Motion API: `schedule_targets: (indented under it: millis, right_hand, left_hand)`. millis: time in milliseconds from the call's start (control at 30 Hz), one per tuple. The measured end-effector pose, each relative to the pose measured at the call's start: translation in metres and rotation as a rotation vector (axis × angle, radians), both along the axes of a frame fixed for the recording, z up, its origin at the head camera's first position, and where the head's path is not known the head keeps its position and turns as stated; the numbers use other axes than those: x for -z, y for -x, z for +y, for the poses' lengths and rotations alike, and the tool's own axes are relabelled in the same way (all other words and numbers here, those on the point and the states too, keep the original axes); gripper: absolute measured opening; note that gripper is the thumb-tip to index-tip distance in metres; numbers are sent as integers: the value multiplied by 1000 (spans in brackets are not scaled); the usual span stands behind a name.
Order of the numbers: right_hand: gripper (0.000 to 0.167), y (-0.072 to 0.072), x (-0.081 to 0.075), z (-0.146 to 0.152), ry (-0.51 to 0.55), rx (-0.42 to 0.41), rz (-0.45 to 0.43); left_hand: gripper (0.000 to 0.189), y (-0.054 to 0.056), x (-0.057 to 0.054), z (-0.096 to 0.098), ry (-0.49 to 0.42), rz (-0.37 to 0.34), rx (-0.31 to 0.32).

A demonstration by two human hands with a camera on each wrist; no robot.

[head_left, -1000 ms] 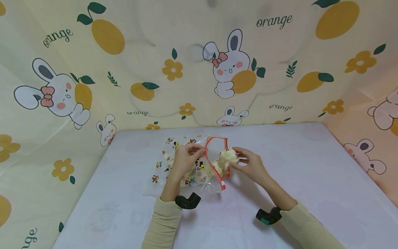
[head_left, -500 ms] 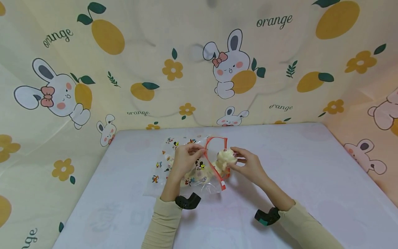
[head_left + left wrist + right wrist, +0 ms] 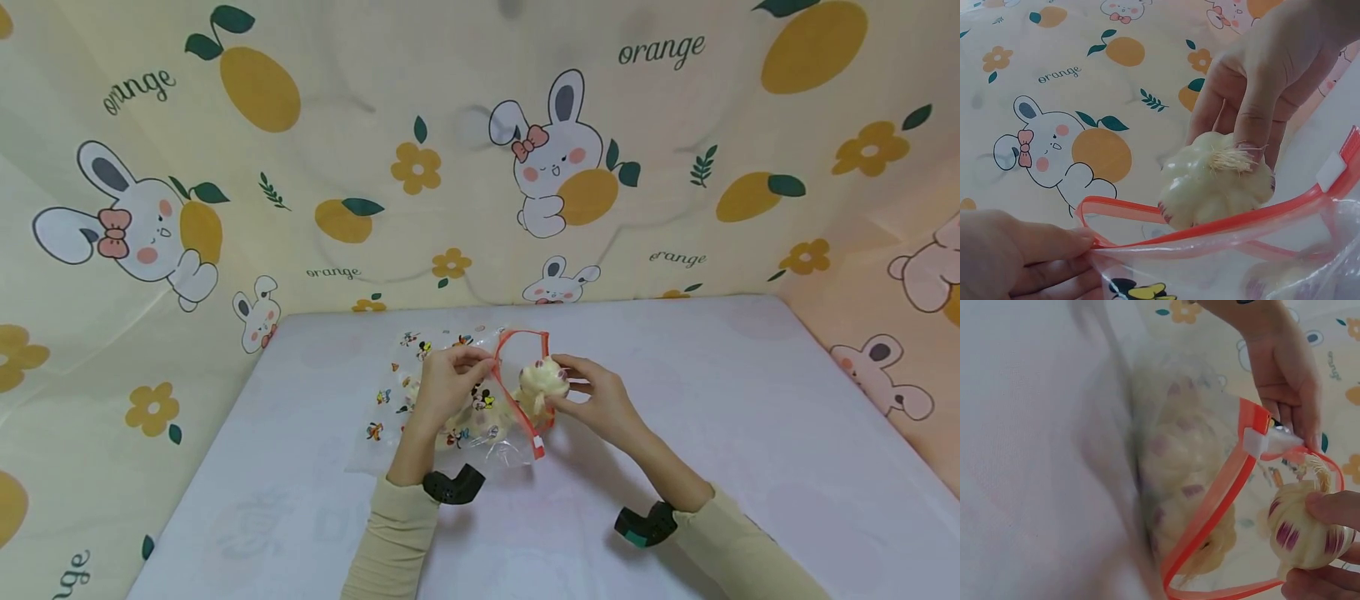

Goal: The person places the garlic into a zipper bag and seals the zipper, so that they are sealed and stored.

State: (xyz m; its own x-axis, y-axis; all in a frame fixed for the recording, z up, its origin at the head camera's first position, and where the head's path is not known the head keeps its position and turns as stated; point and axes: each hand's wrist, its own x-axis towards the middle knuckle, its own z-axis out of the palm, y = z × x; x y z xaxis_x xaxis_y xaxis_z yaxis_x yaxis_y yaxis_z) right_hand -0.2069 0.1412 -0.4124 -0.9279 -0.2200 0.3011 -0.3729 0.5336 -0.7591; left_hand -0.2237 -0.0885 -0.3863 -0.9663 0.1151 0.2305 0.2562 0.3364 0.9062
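My right hand (image 3: 600, 402) holds a garlic bulb (image 3: 542, 377) by its side with thumb and fingers. The bulb is pale with purple streaks, and its root tuft shows in the left wrist view. It hangs at the mouth of a clear zip bag (image 3: 390, 417) printed with cartoon figures. The bag's red zip rim (image 3: 1222, 225) stands apart, and my left hand (image 3: 448, 382) pinches it at the far side. Several more garlic bulbs (image 3: 1179, 456) lie inside the bag, blurred through the plastic.
The bag lies on a pale table (image 3: 712, 375). A cloth printed with rabbits and oranges (image 3: 465, 183) hangs behind and at both sides. A white slider (image 3: 1333, 170) sits on the zip rim. Each wrist wears a black camera mount (image 3: 453, 485).
My right hand has moved slightly left with the garlic bulb, bringing it closer to the bag's mouth. The left hand and the bag have kept their places.
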Motion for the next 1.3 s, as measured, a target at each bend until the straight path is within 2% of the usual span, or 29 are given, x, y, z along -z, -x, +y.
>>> schedule_targets:
  millis: [300, 633, 933, 1300]
  right_hand:
    - [57, 9, 10, -3, 20, -8, -12]
    - [56, 14, 17, -8, 28, -10, 35]
    - [58, 14, 18, -14, 51, -22, 51]
    - [53, 15, 20, -20, 78, 21, 66]
  left_hand:
    - [13, 0, 0, 0, -6, -5, 9]
    - [13, 0, 1, 1, 15, -2, -1]
    - [13, 0, 0, 0, 36, -9, -17]
    - [13, 0, 0, -1, 21, -16, -9]
